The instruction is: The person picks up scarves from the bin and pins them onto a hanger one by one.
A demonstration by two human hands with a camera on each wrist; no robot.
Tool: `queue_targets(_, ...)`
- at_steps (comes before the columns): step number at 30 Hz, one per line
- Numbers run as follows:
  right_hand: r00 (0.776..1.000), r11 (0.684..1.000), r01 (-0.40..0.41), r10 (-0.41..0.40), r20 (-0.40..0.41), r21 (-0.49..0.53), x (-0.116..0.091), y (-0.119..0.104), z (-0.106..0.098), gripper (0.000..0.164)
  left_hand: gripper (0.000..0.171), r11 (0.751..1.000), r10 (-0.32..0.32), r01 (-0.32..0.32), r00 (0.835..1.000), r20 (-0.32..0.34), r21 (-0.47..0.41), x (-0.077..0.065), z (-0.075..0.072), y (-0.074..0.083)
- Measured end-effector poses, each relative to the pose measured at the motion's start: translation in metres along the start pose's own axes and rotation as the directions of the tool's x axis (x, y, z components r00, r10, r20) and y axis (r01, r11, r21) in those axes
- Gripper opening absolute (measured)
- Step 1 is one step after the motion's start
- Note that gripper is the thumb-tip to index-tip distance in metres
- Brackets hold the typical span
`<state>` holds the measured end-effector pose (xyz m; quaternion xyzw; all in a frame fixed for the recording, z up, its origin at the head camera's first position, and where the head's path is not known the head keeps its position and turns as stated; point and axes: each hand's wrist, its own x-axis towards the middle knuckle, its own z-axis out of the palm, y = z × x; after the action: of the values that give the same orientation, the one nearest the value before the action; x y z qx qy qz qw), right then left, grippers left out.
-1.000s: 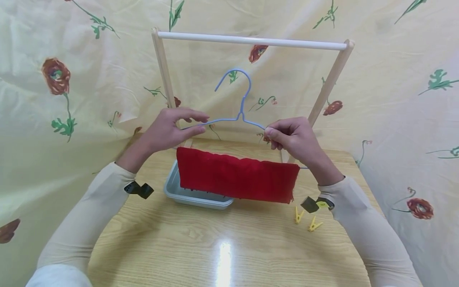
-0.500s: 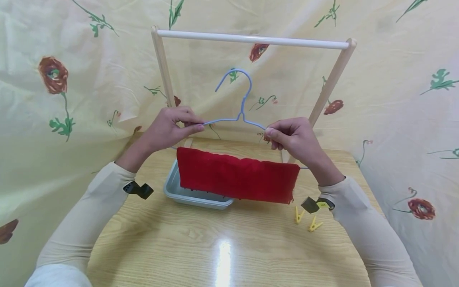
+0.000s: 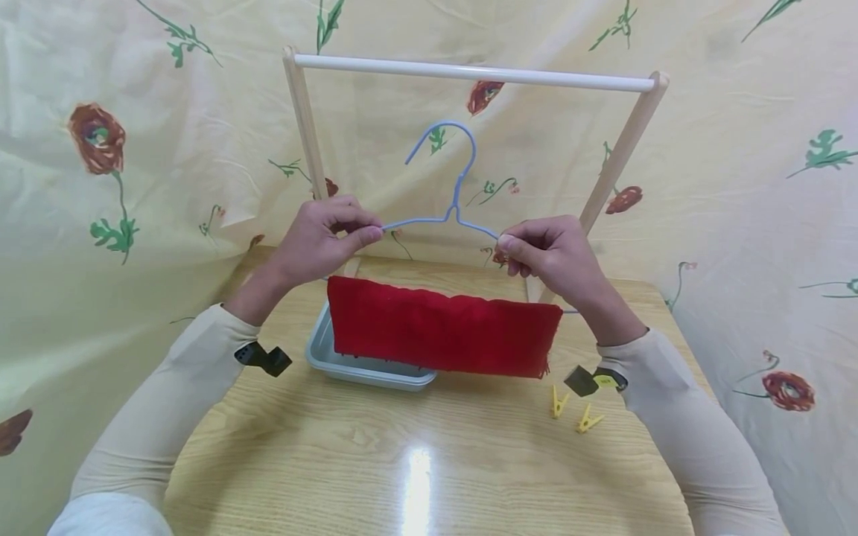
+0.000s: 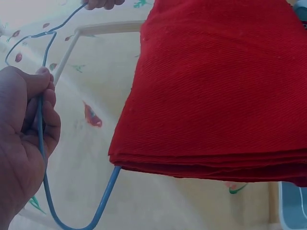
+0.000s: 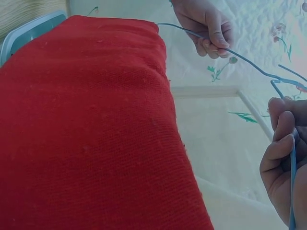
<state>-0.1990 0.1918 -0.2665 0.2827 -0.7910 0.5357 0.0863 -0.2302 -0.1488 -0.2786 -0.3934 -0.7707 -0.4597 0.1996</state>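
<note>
A blue wire hanger (image 3: pixel 459 195) is held up in front of the rack, hook at the top. Over its lower bar hangs a folded red cloth (image 3: pixel 442 327) with a fringed edge. My left hand (image 3: pixel 328 237) pinches the hanger's left shoulder between thumb and fingers. On the other shoulder, my right hand (image 3: pixel 553 253) grips the wire the same way. The left wrist view shows the cloth's stacked layers (image 4: pixel 211 165) and the bent wire end below them. In the right wrist view, the cloth (image 5: pixel 91 124) covers much of the frame.
Behind the hanger stands a small rack with a white rail (image 3: pixel 469 72) and wooden posts. A light blue tray (image 3: pixel 372 378) sits on the wooden table (image 3: pixel 322 461), partly behind the cloth. Two yellow clothespins (image 3: pixel 558 403) lie at the right. Flowered fabric (image 3: pixel 221 134) hangs around the table.
My left hand's fingers, apart around the wire a second ago, have closed onto the hanger's left shoulder. The hanger's hook has risen slightly. My right hand keeps its grip.
</note>
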Motion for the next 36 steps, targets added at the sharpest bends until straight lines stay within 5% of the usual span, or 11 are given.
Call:
queue_targets(25,0.995,0.99,-0.03,0.043,0.093,-0.137,-0.005,-0.015,-0.016,0.02,0.009,0.997,0.076,-0.077,0.994,-0.076,-0.008,0.005,0.003,0.004)
queue_targets(36,0.999,0.975,-0.035,0.038,0.009,-0.221,-0.017,-0.012,-0.041,0.029,0.008,0.999,0.05,-0.051,0.995,-0.084,-0.003,0.004,-0.001,0.004)
